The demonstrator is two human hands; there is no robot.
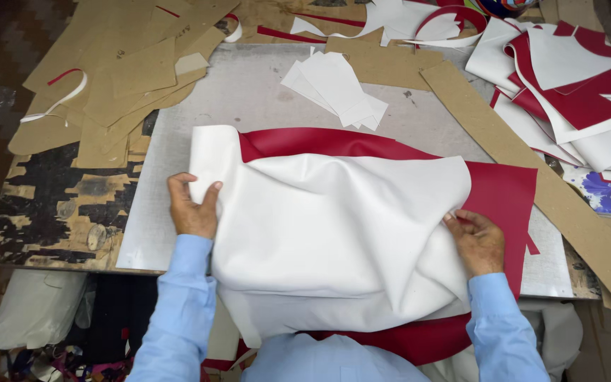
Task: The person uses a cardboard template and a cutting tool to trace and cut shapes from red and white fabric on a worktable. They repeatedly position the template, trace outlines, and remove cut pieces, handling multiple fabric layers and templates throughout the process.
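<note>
**Two hands spread a big red-and-white sheet on the desk**

The desk (58, 212) is old and worn, with a grey board (249, 92) lying flat on top. Over the middle of the board lies the big sheet (334, 226). It is red on one side and white on the other. Its near part hangs over the front edge of the desk, toward the person. The white side faces up and is full of soft bumps.

Brown card shapes (121, 71) are piled at the far left corner. Red and white cut pieces (574, 92) are heaped at the far right corner. A small stack of white pieces (337, 88) sits near the far edge.

The left hand (192, 209) pinches the left edge of the sheet between thumb and fingers. The right hand (476, 240) pinches a fold near the right edge, fingers pressed together.

It looks like the sheet is being laid out. The next move likely needs both hands to pull gently apart until the bumps go flat.
</note>
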